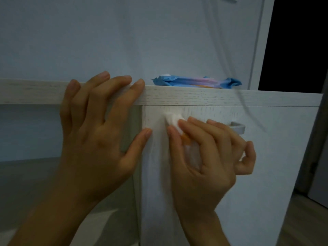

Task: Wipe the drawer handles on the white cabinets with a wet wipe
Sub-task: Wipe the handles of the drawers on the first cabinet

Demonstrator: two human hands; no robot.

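Wet wipe (pixel 173 119) pinched between right hand (pixel 204 157) thumb and fingers, pressed to white drawer front (pixel 266 166) near handle (pixel 237 127).
Left hand (pixel 99 132): fingers spread, tips on cabinet top (pixel 195 97), thumb on drawer front's edge.

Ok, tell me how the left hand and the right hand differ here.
The left hand holds nothing, its fingers spread over the cabinet top edge. The right hand pinches a white wet wipe against the drawer front. The left hand sits higher, with its thumb at the drawer front's left edge. The right hand is lower, in front of most of the handle. Both touch the drawer front.
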